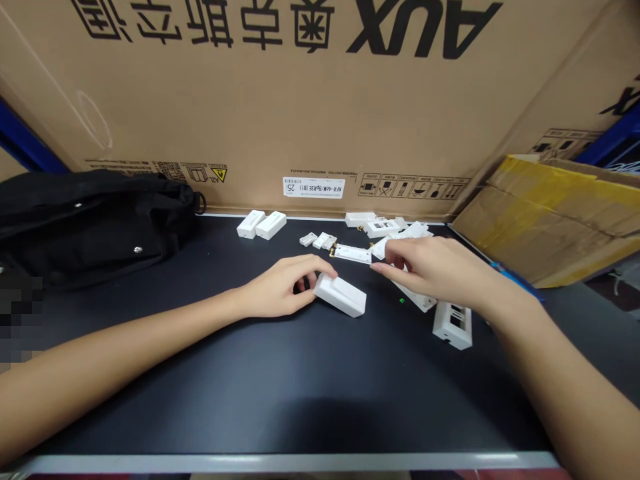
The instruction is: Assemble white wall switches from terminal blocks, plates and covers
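White plastic housing [340,295], a smooth, hard-edged block, lies on dark worktop [250,400] at tips of L hand [277,287], its fingers [320,268] closed together on the near end. R hand [430,267] sits just right, fingers [388,245] appearing to pinch thin white plate [380,249] amid a loose pile of flat pcs. Risks: glossy plastic could slip from L fingers if grip is light; thin plate could flex or snap under hard pinch; brass-tipped flat part [353,253], just ahead of the fingers, could catch a knuckle & bend. Slotted white housing [453,325], just behind R fingers near R wrist, could be knocked by a careless swing. Two closed white housings [263,225] and small white clips [316,240] lie further ahead, left of the fingers, by AUX carton [300,100].
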Tool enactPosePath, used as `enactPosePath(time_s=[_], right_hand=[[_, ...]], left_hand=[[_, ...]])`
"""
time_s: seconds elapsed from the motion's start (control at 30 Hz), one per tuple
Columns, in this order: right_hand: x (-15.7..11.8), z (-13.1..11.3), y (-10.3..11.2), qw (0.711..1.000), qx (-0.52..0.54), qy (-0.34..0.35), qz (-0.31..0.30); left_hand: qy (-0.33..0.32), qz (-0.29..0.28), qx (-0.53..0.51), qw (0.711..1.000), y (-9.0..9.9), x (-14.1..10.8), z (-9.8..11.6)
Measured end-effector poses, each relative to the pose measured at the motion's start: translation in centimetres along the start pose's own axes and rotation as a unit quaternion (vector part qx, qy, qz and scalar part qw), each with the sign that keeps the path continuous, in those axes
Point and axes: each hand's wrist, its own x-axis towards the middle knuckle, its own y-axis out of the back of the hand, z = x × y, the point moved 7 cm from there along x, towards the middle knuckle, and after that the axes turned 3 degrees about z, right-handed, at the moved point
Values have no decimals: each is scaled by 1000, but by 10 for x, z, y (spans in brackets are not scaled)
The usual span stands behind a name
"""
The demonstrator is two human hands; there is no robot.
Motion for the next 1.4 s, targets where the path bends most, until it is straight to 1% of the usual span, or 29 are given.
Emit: enactPosePath(time_s=[0.13, 0.23, 0.37, 0.43, 0.53, 0.63, 0.7, 0.8, 0.93, 1.0, 1.17, 1.27, 1.4], right_hand=[[1, -9, -9, 999, -18, 9, -42], [0, -13, -10, 999, -12, 12, -51], [-1, -5, -8, 998, -2, 5, -56], [-2, 2, -8, 998, -2, -5, -60], [-3, 6, -6, 998, -1, -19, -62], [-3, -1, -5, 998, -1, -6, -63], [-3, -6, -7, 998, 5, 9, -67], [-3, -10, -9, 997, 13, 18, -71], [-3, -5, -8, 998, 6, 13, -59], [-4, 2, -5, 999, -3, -3, -51], [-5, 18, 2, 998, -14, -56, -33], [-5, 19, 0, 997, -24, -57, -38], [-4, 15, -3, 998, -20, -49, -45]], left_hand=[[-16, -9, -7, 1000, -2, -1, 1], [-17, -4, -3, 1000, -3, -1, -1], [-14, -6, 7, 1000, -2, -2, -1], [-23, -13, 16, 1000, -2, -3, 2], [-56, -49, 61, 995, -6, -4, 12], [-84, -100, 136, 982, -14, -7, 17], [-87, -116, 165, 976, -17, -7, 17], [-80, -109, 167, 977, -17, -7, 16], [-74, -98, 155, 980, -16, -7, 14], [-55, -85, 134, 986, -14, -6, 11], [5, -29, 42, 999, -6, 2, -2], [19, -26, 24, 999, -7, 5, -6], [15, -24, 39, 999, -6, 3, -6]])
